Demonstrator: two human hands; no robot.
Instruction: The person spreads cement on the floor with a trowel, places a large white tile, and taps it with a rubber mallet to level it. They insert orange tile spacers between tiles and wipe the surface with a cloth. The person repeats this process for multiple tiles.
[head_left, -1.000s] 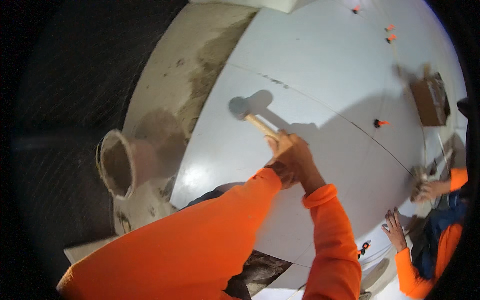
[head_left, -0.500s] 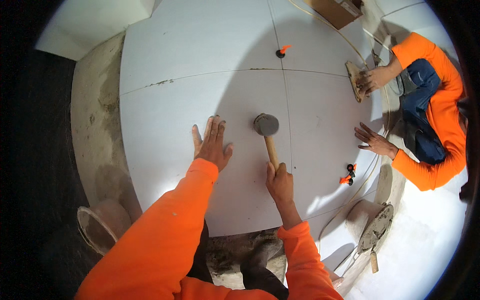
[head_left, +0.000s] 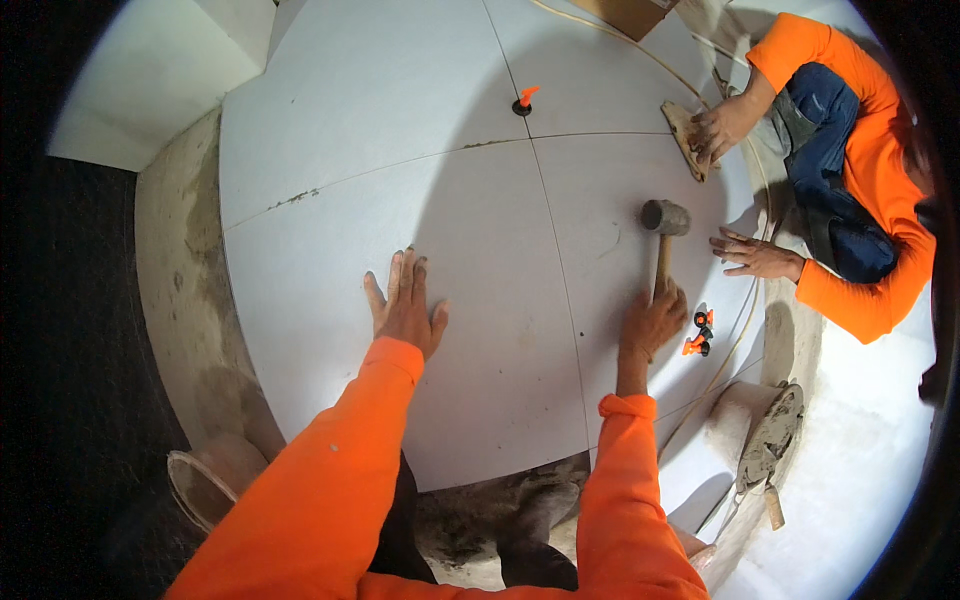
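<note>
My left hand (head_left: 407, 310) lies flat with fingers spread on a large pale floor tile (head_left: 480, 340). In my right hand (head_left: 652, 322) is the wooden handle of a rubber mallet (head_left: 665, 218); its grey head is over the tile to the right, past the joint line. Whether the head touches the tile, I cannot tell. A black and orange tile leveling clip (head_left: 522, 103) stands at the joint crossing ahead. Several more clips (head_left: 700, 330) lie just right of my right hand.
At the right a co-worker in an orange sleeve (head_left: 850, 300) sits with one hand on a dirty sponge-like pad (head_left: 686, 140), the other on the tile. Mortar-stained buckets (head_left: 205, 480) stand at lower left and lower right (head_left: 765, 435). A cable (head_left: 765, 200) runs along the right; a cardboard box (head_left: 630, 15) is at the far edge.
My right hand and the mallet have moved right, from the near tile across the joint to the right tile. My left hand stays flat on the tile. The view has shifted slightly.
</note>
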